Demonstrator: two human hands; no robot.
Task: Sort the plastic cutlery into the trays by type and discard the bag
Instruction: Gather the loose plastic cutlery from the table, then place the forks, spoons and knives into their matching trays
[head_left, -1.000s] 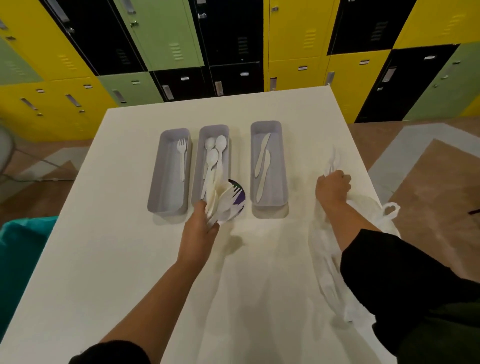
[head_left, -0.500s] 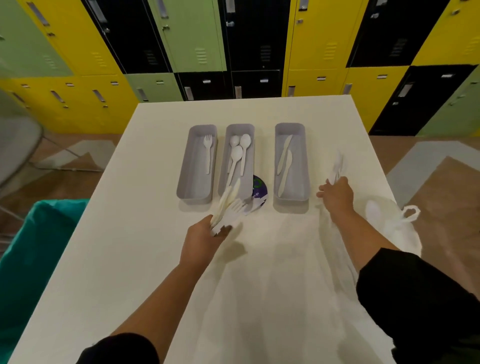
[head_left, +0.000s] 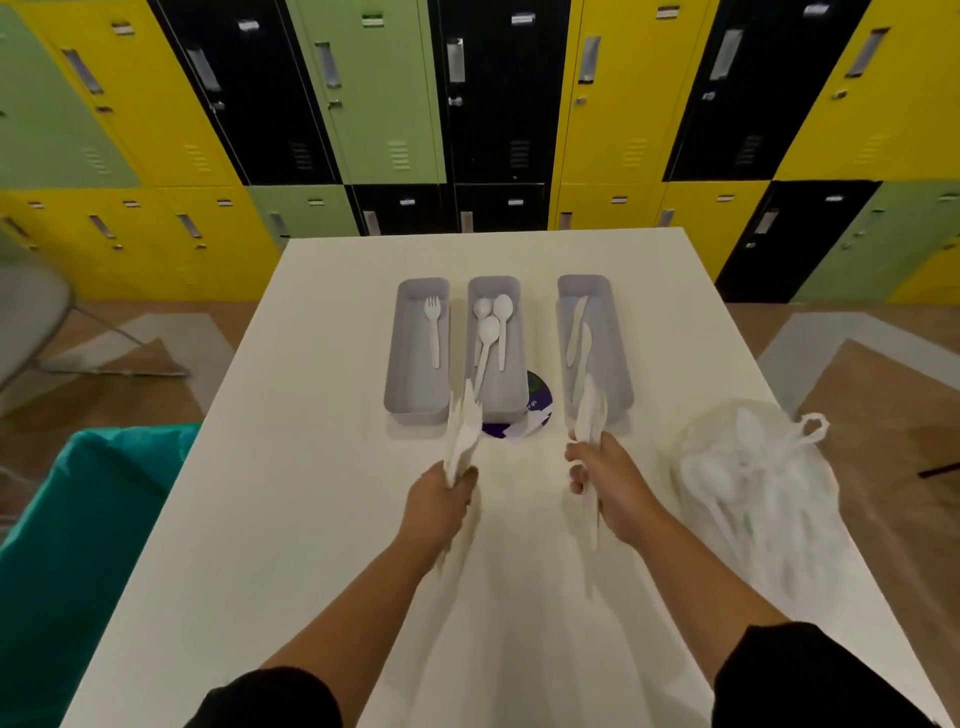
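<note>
Three grey trays stand side by side on the white table (head_left: 311, 519): the left tray (head_left: 405, 374) holds one fork, the middle tray (head_left: 511, 374) three spoons, the right tray (head_left: 610, 353) two knives. My left hand (head_left: 439, 506) grips a bunch of white cutlery (head_left: 462, 431), forks showing at its top, just in front of the middle tray. My right hand (head_left: 605, 480) grips another bunch of white cutlery (head_left: 589, 415) before the right tray. The clear plastic bag (head_left: 753, 467) lies at the right table edge with more cutlery inside.
A purple round disc (head_left: 537, 400) lies between the middle and right trays. A teal-lined bin (head_left: 78, 519) stands on the floor left of the table. Yellow, green and black lockers (head_left: 493, 104) fill the wall behind. A grey chair (head_left: 31, 322) is at far left.
My right hand has moved left from the bag to the front of the right tray, now holding cutlery. My left hand drew back slightly with its bunch. The camera shifted, centring the table.
</note>
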